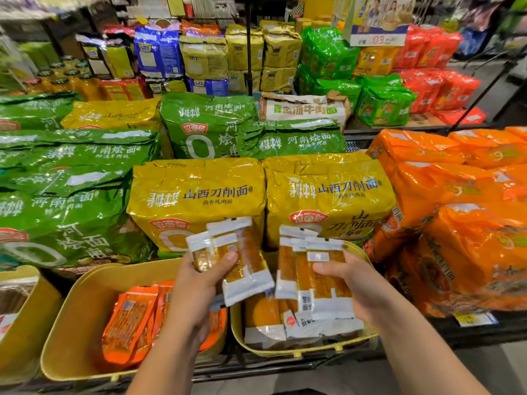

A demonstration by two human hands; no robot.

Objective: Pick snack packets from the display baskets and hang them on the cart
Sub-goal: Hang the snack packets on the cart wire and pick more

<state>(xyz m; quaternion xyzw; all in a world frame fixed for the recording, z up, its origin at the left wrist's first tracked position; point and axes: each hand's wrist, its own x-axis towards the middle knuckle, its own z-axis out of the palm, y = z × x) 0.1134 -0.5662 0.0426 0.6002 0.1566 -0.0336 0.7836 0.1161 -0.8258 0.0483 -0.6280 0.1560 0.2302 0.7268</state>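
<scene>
My left hand point(196, 283) grips a fan of orange-and-white snack packets point(245, 260) above the gap between two yellow baskets. My right hand point(359, 289) grips a second bunch of the same snack packets point(319, 277) over the right yellow basket point(299, 352), which holds more of them. The left yellow basket point(82, 303) holds bright orange packets point(128, 323). No cart is in view.
Behind the baskets lie big yellow noodle bags point(199, 195), green bags point(71, 201) to the left and orange bags point(462, 223) to the right. Another yellow basket point(20, 323) stands at far left. A black shelf edge with a price tag point(473, 319) runs at lower right.
</scene>
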